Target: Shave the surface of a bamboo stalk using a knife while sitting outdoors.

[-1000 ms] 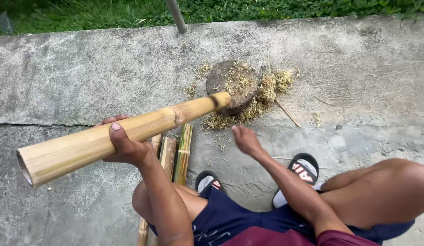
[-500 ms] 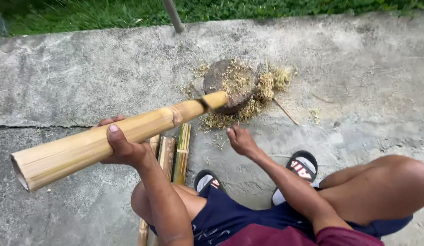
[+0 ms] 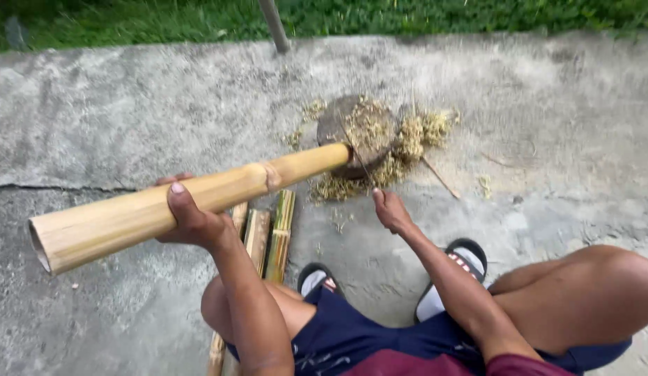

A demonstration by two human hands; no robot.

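L hand (image 3: 191,221) w/ fingers closed round the bamboo pole (image 3: 191,202), far end resting on the wood block (image 3: 357,132): keep it steady there, R hand (image 3: 392,210) fingers curled on a thin blade, hard to make out, clear of the split strips (image 3: 268,237).

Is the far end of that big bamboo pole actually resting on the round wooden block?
Touching. In the head view the bamboo pole, gripped by the left hand, lies with its far end on the near edge of the wooden block, no gap showing.

Bamboo pole (image 3: 191,205): thick, pale yellow, hollow, one node visible. Held near-horizontal, open end toward the concrete slab's left edge, far tip resting on round wooden block (image 3: 357,132) near the grass edge.
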